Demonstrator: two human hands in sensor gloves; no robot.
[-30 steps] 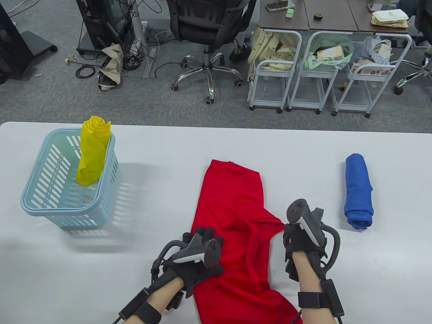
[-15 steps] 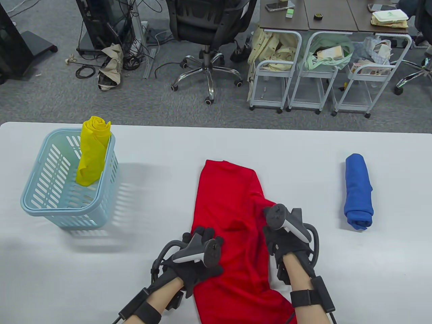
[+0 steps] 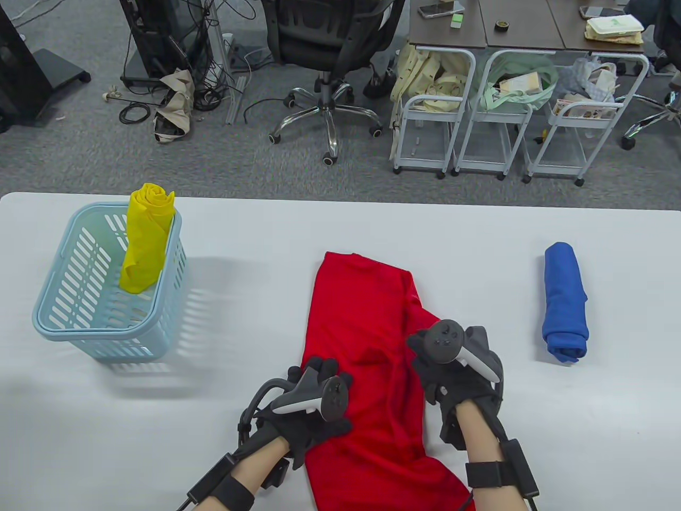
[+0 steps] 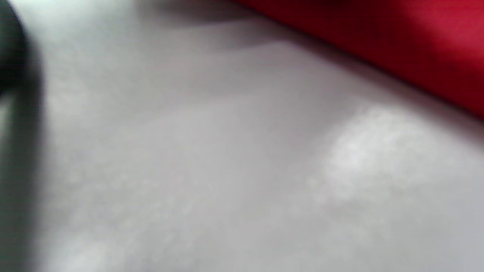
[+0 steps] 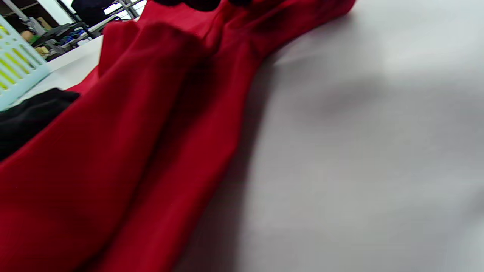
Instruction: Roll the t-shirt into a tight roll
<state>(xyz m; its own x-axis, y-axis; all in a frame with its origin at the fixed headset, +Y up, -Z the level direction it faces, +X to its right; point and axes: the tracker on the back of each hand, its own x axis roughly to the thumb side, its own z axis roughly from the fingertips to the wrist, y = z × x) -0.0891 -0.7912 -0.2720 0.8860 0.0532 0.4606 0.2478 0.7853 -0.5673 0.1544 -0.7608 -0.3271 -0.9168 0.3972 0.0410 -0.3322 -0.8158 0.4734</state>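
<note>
A red t-shirt (image 3: 362, 308) lies lengthwise on the white table (image 3: 558, 426), folded into a long strip that runs off the near edge. My left hand (image 3: 319, 375) rests flat on the shirt's left edge with its fingers stretched out. My right hand (image 3: 428, 367) sits on the shirt's right side, where the sleeve is folded inward. The tracker hides its fingers in the table view. In the right wrist view the fingertips (image 5: 200, 3) meet bunched red cloth (image 5: 113, 151) whose folds run toward them. The left wrist view shows only blurred table and a red edge (image 4: 416, 45).
A light blue basket (image 3: 53, 324) stands at the left with a yellow rolled shirt (image 3: 143, 239) upright inside. A blue rolled shirt (image 3: 564, 301) lies at the right. Office chairs, carts and cables are on the floor beyond the table's far edge.
My right hand carried the sleeve from the right side inward over the shirt's body and has turned slightly. The shirt's far end shifted a little. The left hand stayed put.
</note>
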